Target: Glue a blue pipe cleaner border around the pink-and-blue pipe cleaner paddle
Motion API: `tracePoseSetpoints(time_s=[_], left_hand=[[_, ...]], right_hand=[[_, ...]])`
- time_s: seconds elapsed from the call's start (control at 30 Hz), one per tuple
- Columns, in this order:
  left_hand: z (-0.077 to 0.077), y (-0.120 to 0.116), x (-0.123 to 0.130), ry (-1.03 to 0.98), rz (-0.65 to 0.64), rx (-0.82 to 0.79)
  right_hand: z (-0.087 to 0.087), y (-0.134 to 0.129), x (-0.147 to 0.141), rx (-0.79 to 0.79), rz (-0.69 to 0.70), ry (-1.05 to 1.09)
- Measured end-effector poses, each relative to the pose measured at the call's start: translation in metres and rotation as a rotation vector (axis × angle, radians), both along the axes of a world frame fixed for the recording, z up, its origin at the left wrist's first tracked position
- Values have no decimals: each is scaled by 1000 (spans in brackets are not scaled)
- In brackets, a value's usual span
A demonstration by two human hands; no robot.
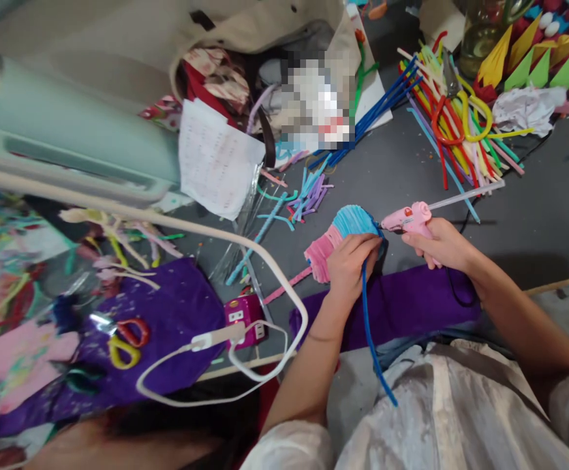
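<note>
In the head view, my right hand (438, 245) is wrapped round a pink hot glue gun (406, 219). A clear glue stick (465, 194) sticks out of its back end. The nozzle points left, at the edge of a pink and light-blue pipe cleaner piece (355, 222). My left hand (353, 261) grips that piece at its near side, fingertips pressed together. A dark-blue pipe cleaner (370, 333) runs along the piece's right edge and hangs down below my fingers. A pink stem (287, 286) reaches out from the piece's lower left.
A magenta power adapter (250, 320) with a white cable (284, 281) lies left of my arm. Scissors (125, 333) rest on purple felt (177, 307). Coloured pipe cleaners (461, 130) are piled at upper right, by a glass mug (483, 39). A cloth bag (245, 26) stands behind.
</note>
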State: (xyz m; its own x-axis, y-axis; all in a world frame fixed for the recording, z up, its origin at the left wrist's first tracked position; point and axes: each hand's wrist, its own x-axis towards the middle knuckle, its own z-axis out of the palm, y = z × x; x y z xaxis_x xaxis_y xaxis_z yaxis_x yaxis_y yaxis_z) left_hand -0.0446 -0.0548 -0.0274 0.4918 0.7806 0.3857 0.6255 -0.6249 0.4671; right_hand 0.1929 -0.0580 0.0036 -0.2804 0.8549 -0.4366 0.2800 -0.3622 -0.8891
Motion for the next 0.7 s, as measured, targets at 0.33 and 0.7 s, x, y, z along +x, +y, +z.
tracePoseSetpoints(time_s=[0.33,0.7], left_hand=[[-18,7,0,-79,-20,109],[-19,11,-2,-69,-57,101]], right_hand=[[-2,0,-1,-11,-25,10],[-7,0,-2,-16,-37,14]])
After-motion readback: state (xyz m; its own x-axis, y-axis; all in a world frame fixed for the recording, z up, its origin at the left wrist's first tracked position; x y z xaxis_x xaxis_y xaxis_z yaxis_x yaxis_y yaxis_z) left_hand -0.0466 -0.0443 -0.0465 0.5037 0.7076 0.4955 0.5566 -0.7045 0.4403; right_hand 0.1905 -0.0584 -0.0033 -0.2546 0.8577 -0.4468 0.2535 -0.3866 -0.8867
